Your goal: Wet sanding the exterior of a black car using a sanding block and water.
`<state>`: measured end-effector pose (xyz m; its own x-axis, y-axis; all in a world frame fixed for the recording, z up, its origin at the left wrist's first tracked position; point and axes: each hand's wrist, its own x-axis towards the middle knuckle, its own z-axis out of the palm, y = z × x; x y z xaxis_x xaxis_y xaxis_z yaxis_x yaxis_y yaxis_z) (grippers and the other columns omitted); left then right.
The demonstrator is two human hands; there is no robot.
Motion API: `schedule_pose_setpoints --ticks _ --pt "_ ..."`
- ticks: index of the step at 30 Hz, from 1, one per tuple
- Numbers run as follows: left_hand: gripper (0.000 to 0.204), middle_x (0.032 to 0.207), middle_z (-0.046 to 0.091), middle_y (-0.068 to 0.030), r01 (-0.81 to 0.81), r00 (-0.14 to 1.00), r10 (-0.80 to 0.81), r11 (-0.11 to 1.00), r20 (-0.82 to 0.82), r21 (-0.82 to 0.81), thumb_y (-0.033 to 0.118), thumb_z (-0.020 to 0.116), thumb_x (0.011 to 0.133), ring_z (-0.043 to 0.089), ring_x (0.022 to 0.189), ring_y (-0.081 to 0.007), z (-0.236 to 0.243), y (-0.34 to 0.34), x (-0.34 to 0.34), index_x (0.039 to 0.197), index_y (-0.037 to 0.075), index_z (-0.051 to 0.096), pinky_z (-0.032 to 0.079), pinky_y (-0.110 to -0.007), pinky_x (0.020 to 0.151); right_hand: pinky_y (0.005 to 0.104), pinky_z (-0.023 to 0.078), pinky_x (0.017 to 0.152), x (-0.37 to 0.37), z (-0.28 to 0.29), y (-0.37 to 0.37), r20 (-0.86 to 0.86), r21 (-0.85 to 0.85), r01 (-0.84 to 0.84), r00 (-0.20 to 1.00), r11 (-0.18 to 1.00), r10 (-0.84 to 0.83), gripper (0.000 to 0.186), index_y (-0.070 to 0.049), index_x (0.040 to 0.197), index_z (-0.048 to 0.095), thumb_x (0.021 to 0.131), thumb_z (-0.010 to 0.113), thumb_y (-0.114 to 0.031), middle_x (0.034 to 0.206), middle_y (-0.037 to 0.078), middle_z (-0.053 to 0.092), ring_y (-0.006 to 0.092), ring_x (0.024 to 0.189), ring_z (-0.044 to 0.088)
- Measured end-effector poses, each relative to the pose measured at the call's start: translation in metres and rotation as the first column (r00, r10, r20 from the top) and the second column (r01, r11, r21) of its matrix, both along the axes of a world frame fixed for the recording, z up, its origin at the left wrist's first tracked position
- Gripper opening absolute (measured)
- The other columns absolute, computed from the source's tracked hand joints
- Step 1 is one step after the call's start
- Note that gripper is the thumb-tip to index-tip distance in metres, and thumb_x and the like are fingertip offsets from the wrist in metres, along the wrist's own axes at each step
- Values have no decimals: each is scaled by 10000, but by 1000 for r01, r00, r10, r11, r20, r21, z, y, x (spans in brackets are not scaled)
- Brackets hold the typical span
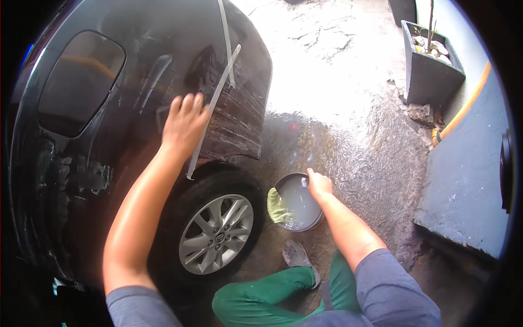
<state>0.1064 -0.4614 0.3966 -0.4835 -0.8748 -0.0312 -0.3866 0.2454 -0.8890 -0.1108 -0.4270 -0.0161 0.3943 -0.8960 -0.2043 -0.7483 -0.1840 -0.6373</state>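
Low down, the right hand had its grip clamped on a water-filled bucket, standing beside a silver-spoked wheel; the left hand was over the dark car, its grip too hidden to tell.

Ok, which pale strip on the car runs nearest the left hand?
The lower strip, ending by the wheel, beside the left hand; the upper strip stays farther away.
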Motion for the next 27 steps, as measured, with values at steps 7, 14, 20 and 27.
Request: schedule_pose_setpoints --ticks 7,14,20,27 --pt "252 1282 605 -97 47 999 -48 999 -19 -17 197 626 855 497 1231 -259 10 14 -3 1087 118 687 352 -436 1061 525 575 817 -1 8 1 27 29 3 1000 1000 -4 371 -144 1263 567 904 541 -56 1000 180 739 411 948 723" --pt "254 1288 606 -76 68 998 -68 997 6 23 183 639 841 499 1213 -252 -1 -6 1 1082 119 685 360 -428 1051 507 594 813 -1 4 -4 4 -13 2 1000 1000 -2 319 -107 1191 554 881 597 -48 993 197 736 409 941 733" --pt "337 1329 609 -62 25 1000 -25 996 -1 87 112 620 843 511 1213 -252 7 1 -6 1169 168 681 371 -416 1032 509 596 790 -7 0 -8 29 -46 13 1000 999 -12 326 -103 1224 562 903 561 -44 960 193 739 399 920 738" --pt "343 1331 605 -38 -2 998 0 999 61 39 92 621 847 519 1214 -245 0 -30 -3 1171 188 681 377 -411 1027 501 591 796 0 7 -4 35 -37 11 999 999 -10 372 -102 1262 562 897 565 -34 953 186 740 388 919 738"
